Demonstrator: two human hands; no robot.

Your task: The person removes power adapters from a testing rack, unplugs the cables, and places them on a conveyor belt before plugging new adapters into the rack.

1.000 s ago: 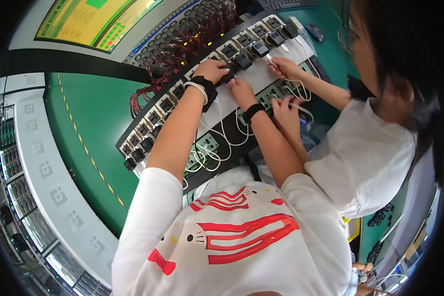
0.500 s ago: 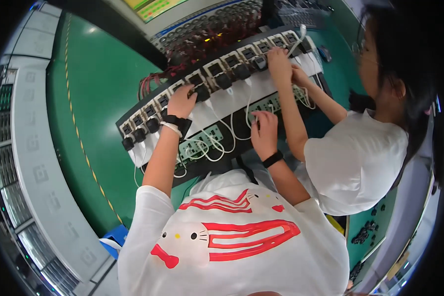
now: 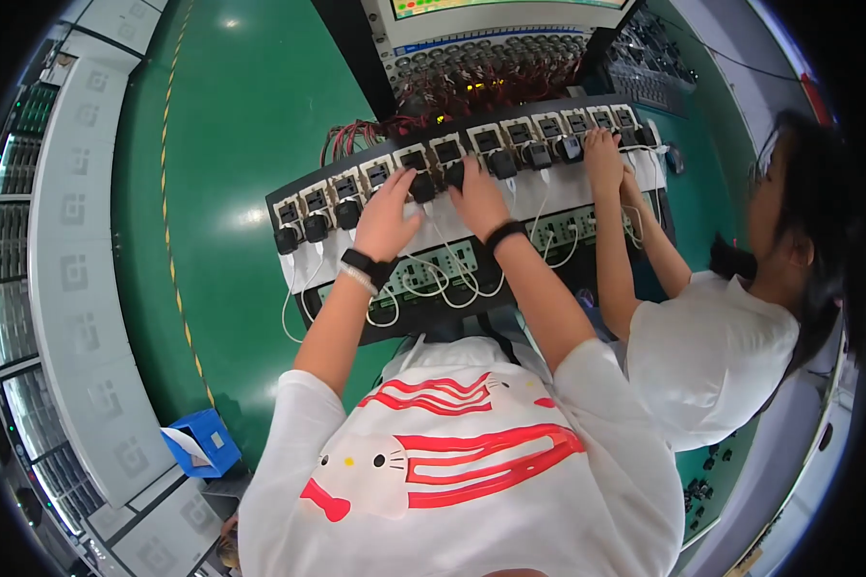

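Observation:
A long row of sockets [image 3: 345,185] runs across in front of me, with black power adapters [image 3: 348,213] plugged along its near side and white cables trailing from them. My left hand [image 3: 387,223] reaches to the middle of the row. Its fingers are stretched out against the left side of one black adapter [image 3: 421,187], thumb apart; what lies under the palm is hidden. Just to the right, my right hand [image 3: 479,204] grips another black power adapter [image 3: 454,175] between fingers and thumb. A green circuit board strip [image 3: 462,255] with white cables plugged in lies below the sockets.
At my right, a co-worker's hands [image 3: 606,163] work at the row's right end. Behind the sockets stands a rack [image 3: 491,60] with red wires and a screen. A keyboard [image 3: 645,91] sits at the far right. A blue bin [image 3: 202,444] stands on the floor at left.
My right hand has risen from over the circuit board strip to an adapter in the row and closed on it. My left hand stays at the row. The whole view has shifted.

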